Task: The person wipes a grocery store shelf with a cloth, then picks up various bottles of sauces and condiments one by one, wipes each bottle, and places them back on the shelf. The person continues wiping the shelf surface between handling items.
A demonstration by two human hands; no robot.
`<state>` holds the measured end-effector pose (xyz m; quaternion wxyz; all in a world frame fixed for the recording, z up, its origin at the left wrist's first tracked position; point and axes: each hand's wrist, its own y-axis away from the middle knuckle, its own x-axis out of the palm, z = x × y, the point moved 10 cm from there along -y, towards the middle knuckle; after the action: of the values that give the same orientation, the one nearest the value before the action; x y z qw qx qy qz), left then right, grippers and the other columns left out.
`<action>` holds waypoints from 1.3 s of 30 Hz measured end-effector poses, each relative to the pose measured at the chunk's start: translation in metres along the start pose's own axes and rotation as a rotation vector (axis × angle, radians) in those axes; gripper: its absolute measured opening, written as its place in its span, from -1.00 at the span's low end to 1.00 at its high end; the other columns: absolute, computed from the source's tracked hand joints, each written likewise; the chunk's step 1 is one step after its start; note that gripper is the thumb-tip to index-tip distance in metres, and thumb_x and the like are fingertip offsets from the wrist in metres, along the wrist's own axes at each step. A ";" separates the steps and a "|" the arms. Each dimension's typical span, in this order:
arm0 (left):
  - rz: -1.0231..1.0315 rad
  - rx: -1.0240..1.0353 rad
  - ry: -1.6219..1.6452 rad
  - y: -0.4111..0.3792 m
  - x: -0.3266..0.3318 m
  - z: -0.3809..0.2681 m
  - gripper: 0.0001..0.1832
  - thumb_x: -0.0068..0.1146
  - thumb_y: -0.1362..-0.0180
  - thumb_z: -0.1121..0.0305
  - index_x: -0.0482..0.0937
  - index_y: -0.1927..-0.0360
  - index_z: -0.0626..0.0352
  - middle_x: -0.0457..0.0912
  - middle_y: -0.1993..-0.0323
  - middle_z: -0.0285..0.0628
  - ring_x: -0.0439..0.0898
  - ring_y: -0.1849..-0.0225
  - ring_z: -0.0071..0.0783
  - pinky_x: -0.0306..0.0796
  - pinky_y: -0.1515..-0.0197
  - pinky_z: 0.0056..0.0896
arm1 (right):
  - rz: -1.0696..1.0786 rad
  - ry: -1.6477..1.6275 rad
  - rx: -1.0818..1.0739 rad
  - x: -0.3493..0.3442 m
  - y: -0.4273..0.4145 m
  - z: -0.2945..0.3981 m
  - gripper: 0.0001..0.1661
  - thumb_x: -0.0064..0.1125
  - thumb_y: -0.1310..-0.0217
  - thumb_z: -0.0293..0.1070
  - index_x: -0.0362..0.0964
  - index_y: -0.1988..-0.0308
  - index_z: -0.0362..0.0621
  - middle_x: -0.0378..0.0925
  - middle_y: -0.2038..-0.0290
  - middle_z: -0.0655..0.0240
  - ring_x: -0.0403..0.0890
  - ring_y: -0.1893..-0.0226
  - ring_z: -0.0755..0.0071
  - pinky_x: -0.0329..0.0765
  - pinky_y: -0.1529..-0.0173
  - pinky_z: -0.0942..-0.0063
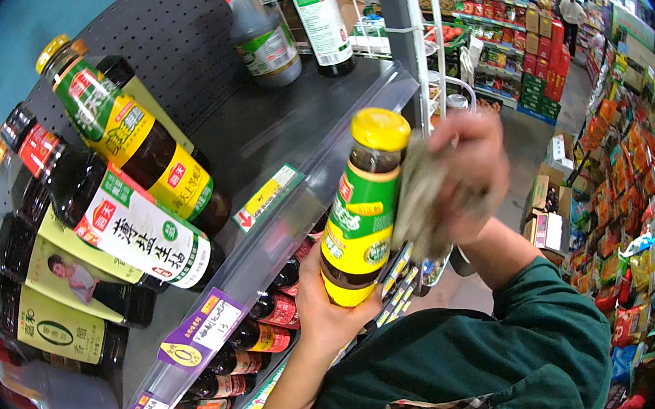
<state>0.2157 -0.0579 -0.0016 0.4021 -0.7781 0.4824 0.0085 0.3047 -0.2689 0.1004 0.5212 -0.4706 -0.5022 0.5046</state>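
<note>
My left hand (pixel 333 314) grips the lower part of a glass sauce bottle (pixel 359 216) with a yellow cap and a green and yellow label. The bottle leans slightly to the right, in front of the shelf edge. In my right hand (pixel 473 165), blurred by motion, is a crumpled grey-brown cloth (pixel 425 204) against the bottle's right side. On the dark shelf to the left stand a similar yellow-capped bottle (pixel 129 137) and a soy sauce bottle with a white label (pixel 140 227).
A clear plastic price rail (pixel 280 216) edges the shelf, above lower rows of bottles. Two bottles stand near a grey post (pixel 397 24). Open cartons (pixel 549 208) sit on the aisle floor beside hanging snack packets (pixel 632 185). A person (pixel 571 15) is far down the aisle.
</note>
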 end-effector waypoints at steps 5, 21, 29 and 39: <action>0.070 0.003 -0.016 0.013 0.009 0.007 -0.07 0.55 0.24 0.29 0.34 -0.26 0.35 0.54 -0.01 0.14 0.59 -0.02 0.08 0.48 -0.11 -0.06 | -0.419 -0.829 0.651 0.000 -0.037 -0.058 -0.56 0.03 -0.45 -0.09 0.39 -0.03 -0.25 0.49 -0.07 0.08 0.57 -0.05 0.27 0.62 0.00 0.37; 0.066 0.124 -0.121 0.026 0.009 0.011 -0.05 0.56 0.32 0.30 0.36 -0.23 0.33 0.55 0.08 0.10 0.58 0.09 0.09 0.51 0.00 -0.03 | 0.322 -1.169 1.275 0.106 0.050 -0.054 -0.55 0.46 -0.12 -0.34 0.54 -0.02 -0.11 0.66 0.07 0.43 0.64 0.08 0.54 0.57 -0.02 0.46; -0.012 0.065 -0.005 0.030 -0.002 0.031 -0.03 0.56 0.26 0.33 0.29 -0.27 0.37 0.50 0.03 0.10 0.56 0.03 0.01 0.47 -0.06 -0.07 | 0.022 -1.423 1.052 0.065 0.009 -0.072 -0.47 0.20 -0.33 0.02 0.42 -0.11 -0.12 0.52 -0.13 0.06 0.66 0.04 0.23 0.66 0.00 0.25; 0.163 -0.212 0.153 0.021 0.017 0.022 -0.08 0.52 0.20 0.38 0.30 -0.28 0.36 0.58 -0.02 0.00 0.62 -0.05 -0.22 0.46 -0.13 -0.21 | -0.196 -0.936 0.955 0.074 0.002 -0.060 -0.39 0.14 -0.33 -0.32 0.20 -0.30 -0.19 0.48 -0.16 -0.01 0.63 -0.04 0.13 0.62 -0.07 0.28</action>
<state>0.2171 -0.0605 -0.0361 0.2780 -0.7728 0.5695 0.0327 0.3634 -0.1941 0.0987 0.4430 0.1272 -0.4370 0.7724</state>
